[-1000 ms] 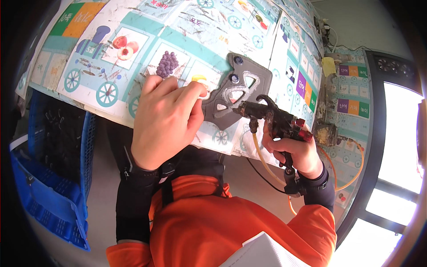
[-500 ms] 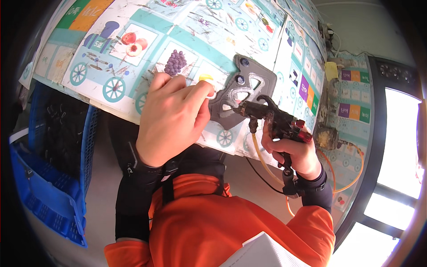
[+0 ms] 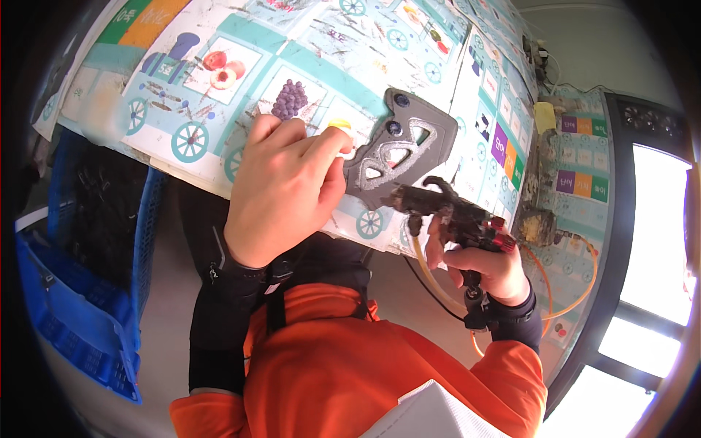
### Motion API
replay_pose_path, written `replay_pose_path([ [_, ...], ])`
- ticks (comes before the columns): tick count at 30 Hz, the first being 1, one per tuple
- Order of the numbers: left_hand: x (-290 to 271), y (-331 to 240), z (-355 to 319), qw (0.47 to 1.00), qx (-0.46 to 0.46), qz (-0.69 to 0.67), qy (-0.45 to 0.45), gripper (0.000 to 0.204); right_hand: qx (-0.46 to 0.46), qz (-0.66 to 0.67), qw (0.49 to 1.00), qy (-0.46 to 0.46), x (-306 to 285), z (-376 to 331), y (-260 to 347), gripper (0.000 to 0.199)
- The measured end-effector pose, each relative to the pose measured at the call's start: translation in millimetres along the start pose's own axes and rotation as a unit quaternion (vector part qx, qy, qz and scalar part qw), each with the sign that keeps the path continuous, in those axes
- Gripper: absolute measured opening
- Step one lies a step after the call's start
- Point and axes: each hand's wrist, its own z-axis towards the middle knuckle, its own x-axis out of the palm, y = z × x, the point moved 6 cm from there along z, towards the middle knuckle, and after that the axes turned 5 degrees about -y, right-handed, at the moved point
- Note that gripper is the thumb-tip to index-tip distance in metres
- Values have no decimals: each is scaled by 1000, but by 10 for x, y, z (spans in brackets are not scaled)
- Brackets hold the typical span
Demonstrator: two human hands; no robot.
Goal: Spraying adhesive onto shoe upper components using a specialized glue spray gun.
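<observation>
My left hand (image 3: pixel 285 190) grips the near edge of a grey metal bracket (image 3: pixel 398 150) with triangular cut-outs and round holes, holding it tilted above the table. My right hand (image 3: pixel 485 266) is closed around the handle of a dark, paint-stained spray gun (image 3: pixel 445 208). The gun's nozzle points left, right at the bracket's lower edge. An orange hose (image 3: pixel 577 292) and a black cable run from the bottom of the gun's handle.
A table covered with a colourful picture mat (image 3: pixel 219 80) of trains and fruit lies under the bracket. A blue plastic crate (image 3: pixel 66 292) holding dark parts stands at the left. A bright window (image 3: pixel 653 248) is at the right, with a stained container (image 3: pixel 537 223) near the table's corner.
The view has shifted slightly. My left hand has turned the bracket a little, and the spray gun stays pointed at its lower edge.
</observation>
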Motion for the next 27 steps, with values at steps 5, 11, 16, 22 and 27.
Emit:
replay_pose_path([
  [5, -72, -59, 27, 999, -30, 31, -21, 12, -177, -94, 962, -184, -595, -117, -143, 45],
  [11, -159, -247, -41, 964, -102, 244, -39, 26, -286, -384, 784, -394, -1292, 196, -491, 36],
  [16, -86, -283, -92, 976, -129, 175, 3, 26, -281, -427, 730, -453, -1416, 115, -664, 56],
  [22, -132, -338, -75, 979, -198, -47, 30, 15, -422, -268, 710, -497, -699, -308, -809, 49],
  [27, -463, -419, 125, 988, -136, -54, -52, 9, -417, -175, 730, -513, -401, -280, -1086, 24],
])
